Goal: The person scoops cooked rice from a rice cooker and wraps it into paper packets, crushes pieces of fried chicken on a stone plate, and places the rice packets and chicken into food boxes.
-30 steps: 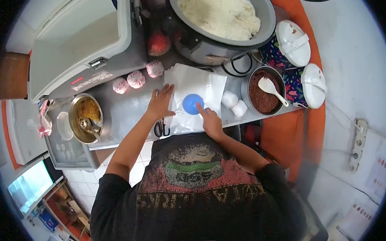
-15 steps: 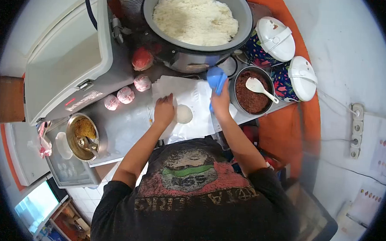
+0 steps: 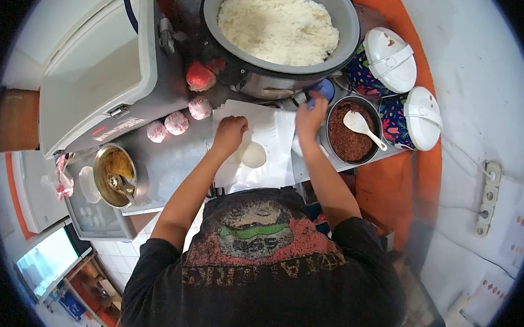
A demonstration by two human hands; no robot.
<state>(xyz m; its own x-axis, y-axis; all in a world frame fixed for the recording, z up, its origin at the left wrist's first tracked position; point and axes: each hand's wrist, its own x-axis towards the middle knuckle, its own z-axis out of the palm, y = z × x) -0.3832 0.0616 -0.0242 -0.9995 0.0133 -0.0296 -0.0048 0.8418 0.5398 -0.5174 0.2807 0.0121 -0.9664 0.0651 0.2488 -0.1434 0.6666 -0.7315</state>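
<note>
White paper sheets (image 3: 277,158) lie on the metal table, with a round white rice portion (image 3: 253,155) on top. My left hand (image 3: 230,133) is closed at the sheets' left side, up and left of the rice; what its fingers pinch is hidden. Beyond the sheets' upper right corner, my right hand (image 3: 310,120) reaches to a blue round tool (image 3: 323,90) beside the cooker. Its fingers are blurred, so their hold on the tool is unclear. A pot of brown filling (image 3: 346,138) with a white rice paddle (image 3: 363,128) stands just right of this hand.
A large cooker of white rice (image 3: 279,27) stands at the back. An open cooler box (image 3: 96,86), wrapped balls (image 3: 176,123) and a metal bowl of yellow food (image 3: 117,164) are at left. Two lidded floral containers (image 3: 395,125) stand at right, before a wall power strip (image 3: 488,199).
The blue tool has come off the rice, leaving a round portion uncovered, and moved right and back with my right hand to the cooker's side. My left hand's spread fingers have closed.
</note>
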